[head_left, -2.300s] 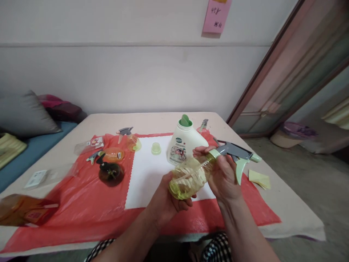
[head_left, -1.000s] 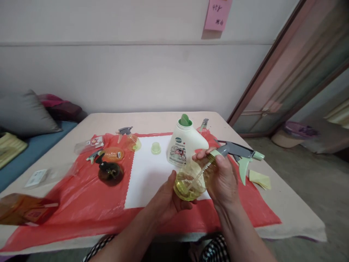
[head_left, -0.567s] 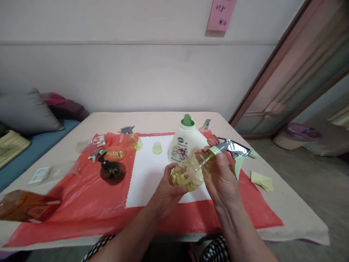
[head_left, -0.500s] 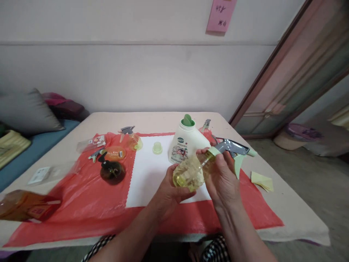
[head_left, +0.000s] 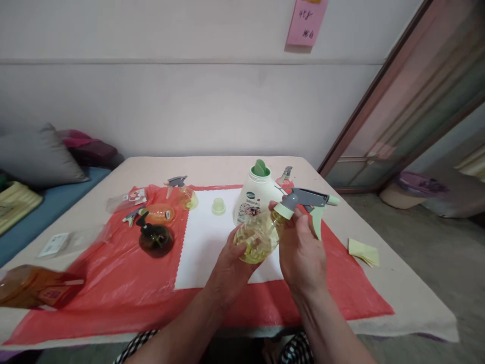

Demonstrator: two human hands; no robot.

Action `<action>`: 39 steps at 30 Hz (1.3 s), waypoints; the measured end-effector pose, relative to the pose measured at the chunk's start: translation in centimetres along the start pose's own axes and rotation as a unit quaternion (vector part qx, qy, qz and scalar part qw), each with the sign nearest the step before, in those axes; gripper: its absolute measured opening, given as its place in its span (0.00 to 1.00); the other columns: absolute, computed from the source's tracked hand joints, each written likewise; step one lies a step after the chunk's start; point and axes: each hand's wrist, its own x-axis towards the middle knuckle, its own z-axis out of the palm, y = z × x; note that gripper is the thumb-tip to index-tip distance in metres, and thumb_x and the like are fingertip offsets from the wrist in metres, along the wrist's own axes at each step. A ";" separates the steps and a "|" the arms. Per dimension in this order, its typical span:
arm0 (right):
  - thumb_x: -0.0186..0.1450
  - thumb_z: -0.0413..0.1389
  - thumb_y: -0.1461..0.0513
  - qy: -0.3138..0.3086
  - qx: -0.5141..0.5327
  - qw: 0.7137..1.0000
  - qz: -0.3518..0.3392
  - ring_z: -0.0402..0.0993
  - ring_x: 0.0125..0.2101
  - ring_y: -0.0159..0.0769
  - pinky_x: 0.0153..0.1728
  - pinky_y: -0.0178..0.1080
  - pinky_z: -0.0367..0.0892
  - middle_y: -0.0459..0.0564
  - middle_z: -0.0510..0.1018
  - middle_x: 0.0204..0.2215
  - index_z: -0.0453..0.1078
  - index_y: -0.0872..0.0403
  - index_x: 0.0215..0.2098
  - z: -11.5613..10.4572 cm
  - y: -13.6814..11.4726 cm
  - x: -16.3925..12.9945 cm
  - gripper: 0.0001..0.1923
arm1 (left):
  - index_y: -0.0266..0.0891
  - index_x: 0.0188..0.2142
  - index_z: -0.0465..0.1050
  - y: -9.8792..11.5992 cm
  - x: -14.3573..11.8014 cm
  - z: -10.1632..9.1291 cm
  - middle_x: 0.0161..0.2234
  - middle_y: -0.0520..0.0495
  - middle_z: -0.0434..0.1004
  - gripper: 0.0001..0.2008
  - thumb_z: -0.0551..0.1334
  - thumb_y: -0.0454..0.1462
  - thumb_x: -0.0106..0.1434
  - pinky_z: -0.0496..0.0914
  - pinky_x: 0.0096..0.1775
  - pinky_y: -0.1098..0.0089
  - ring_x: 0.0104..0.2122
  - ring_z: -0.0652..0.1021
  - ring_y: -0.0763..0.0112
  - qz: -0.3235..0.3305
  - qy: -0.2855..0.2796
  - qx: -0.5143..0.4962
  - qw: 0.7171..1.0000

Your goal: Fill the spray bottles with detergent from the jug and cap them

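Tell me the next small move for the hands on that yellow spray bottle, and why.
Probably another short twist of the trigger head with the right hand while the left hand steadies the yellow spray bottle: the fingers sit at the collar, and the bottle is tilted, held above the table.

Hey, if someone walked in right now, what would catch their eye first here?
Probably the yellow spray bottle held above the table's middle, left hand cupping its body, right hand at its neck below the grey trigger head. Next, the red plastic sheet across the table, and the white detergent bottle just behind the hands.
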 end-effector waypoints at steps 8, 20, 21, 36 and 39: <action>0.69 0.55 0.49 0.052 -0.113 0.988 -0.092 0.73 0.51 0.39 0.53 0.44 0.67 0.46 0.78 0.47 0.72 0.43 0.48 1.0 -0.3 -2.2 0.13 | 0.49 0.53 0.67 0.4 -0.3 0.2 0.55 0.50 0.74 0.30 0.71 0.31 0.52 0.71 0.53 0.60 0.55 0.75 0.60 0.018 0.008 0.033 0.999; 0.54 0.71 0.59 0.035 -0.137 0.988 -0.056 0.79 0.41 0.43 0.48 0.52 0.70 0.50 0.84 0.37 0.81 0.50 0.38 -1.2 -3.2 -0.2 0.14 | 0.47 0.48 0.65 1.0 0.3 -0.3 0.52 0.48 0.74 0.17 0.65 0.47 0.64 0.77 0.39 0.63 0.45 0.78 0.63 -0.001 0.058 0.039 0.998; 0.54 0.72 0.59 0.037 -0.128 0.989 -0.068 0.78 0.42 0.43 0.49 0.52 0.70 0.49 0.84 0.38 0.81 0.49 0.38 -1.1 -3.2 -0.3 0.13 | 0.47 0.49 0.66 1.2 0.3 -0.3 0.52 0.47 0.74 0.17 0.65 0.47 0.64 0.77 0.38 0.64 0.45 0.78 0.63 0.001 0.060 0.040 0.997; 0.48 0.73 0.57 -0.018 -0.093 0.994 0.052 0.75 0.48 0.45 0.59 0.55 0.61 0.50 0.84 0.40 0.83 0.48 0.36 -1.3 -1.1 0.8 0.17 | 0.46 0.47 0.66 2.8 0.8 -0.9 0.47 0.49 0.75 0.17 0.67 0.46 0.61 0.75 0.36 0.68 0.41 0.78 0.67 0.014 0.105 0.086 0.991; 0.47 0.74 0.55 -0.035 -0.056 0.995 0.069 0.74 0.44 0.42 0.60 0.54 0.59 0.48 0.83 0.37 0.83 0.49 0.34 -1.4 -1.0 1.2 0.17 | 0.46 0.47 0.65 3.1 0.7 -0.5 0.46 0.49 0.76 0.19 0.68 0.45 0.60 0.75 0.37 0.67 0.41 0.78 0.67 0.039 0.101 0.090 0.990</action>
